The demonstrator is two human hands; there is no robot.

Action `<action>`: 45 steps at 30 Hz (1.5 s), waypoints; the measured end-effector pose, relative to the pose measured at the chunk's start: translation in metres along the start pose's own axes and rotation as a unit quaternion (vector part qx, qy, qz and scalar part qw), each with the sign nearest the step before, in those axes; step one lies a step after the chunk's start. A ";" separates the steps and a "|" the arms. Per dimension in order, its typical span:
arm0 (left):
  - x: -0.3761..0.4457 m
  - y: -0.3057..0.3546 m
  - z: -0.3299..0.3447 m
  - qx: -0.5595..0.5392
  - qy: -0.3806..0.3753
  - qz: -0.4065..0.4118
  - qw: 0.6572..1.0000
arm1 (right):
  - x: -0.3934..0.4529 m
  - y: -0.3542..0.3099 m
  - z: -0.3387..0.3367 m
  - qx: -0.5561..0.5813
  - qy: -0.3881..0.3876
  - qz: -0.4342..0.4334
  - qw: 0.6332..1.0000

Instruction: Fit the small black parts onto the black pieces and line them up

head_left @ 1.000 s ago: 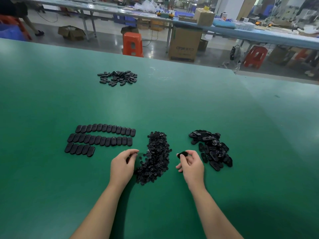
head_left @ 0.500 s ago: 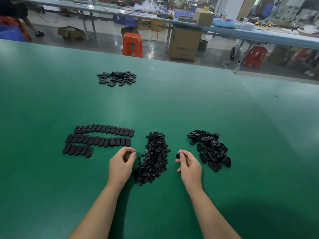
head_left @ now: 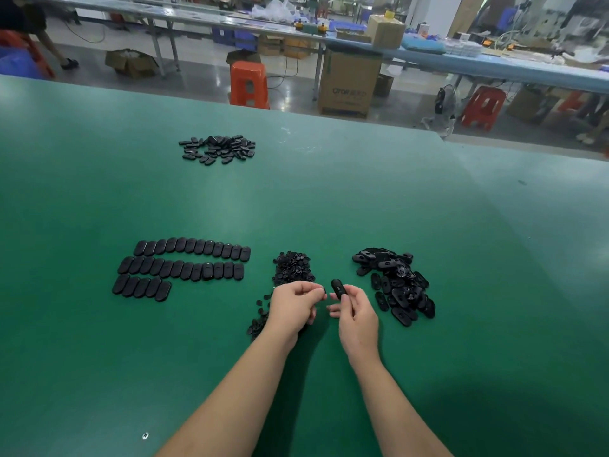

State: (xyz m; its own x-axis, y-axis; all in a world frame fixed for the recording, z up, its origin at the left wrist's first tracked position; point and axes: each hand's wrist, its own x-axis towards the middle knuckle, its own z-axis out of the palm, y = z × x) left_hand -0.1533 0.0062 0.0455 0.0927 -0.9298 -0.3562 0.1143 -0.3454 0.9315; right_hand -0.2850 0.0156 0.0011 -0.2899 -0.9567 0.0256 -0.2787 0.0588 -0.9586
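Note:
My right hand [head_left: 357, 316] holds one black oval piece [head_left: 338, 287] upright by its lower end, just above the table. My left hand [head_left: 293, 306] is close beside it, thumb and forefinger pinched on a small black part that barely shows at the fingertips. Behind and under my left hand lies a heap of small black parts [head_left: 291, 268]. A heap of loose oval pieces [head_left: 397, 283] lies to the right. Three rows of lined-up oval pieces [head_left: 184, 267] lie flat on the left.
The green table [head_left: 329, 199] also carries a second, looser cluster of oval pieces [head_left: 219, 148] far back on the left. Beyond its far edge are an orange stool [head_left: 248, 84], a cardboard box [head_left: 349, 82] and long workbenches.
My left hand has moved right, away from the lined-up rows, to meet my right hand. My right hand has turned the oval piece upright between the two hands.

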 end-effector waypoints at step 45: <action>0.017 0.021 0.014 0.357 -0.006 0.082 0.930 | 0.000 0.001 -0.006 0.001 -0.040 -0.012 0.999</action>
State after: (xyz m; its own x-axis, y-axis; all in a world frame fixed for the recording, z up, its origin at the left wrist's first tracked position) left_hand -0.1632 -0.0188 0.0595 0.0385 -0.9773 -0.2084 -0.5873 -0.1908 0.7865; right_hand -0.2910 0.0175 0.0015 -0.2096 -0.9774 0.0269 -0.2821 0.0341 -0.9588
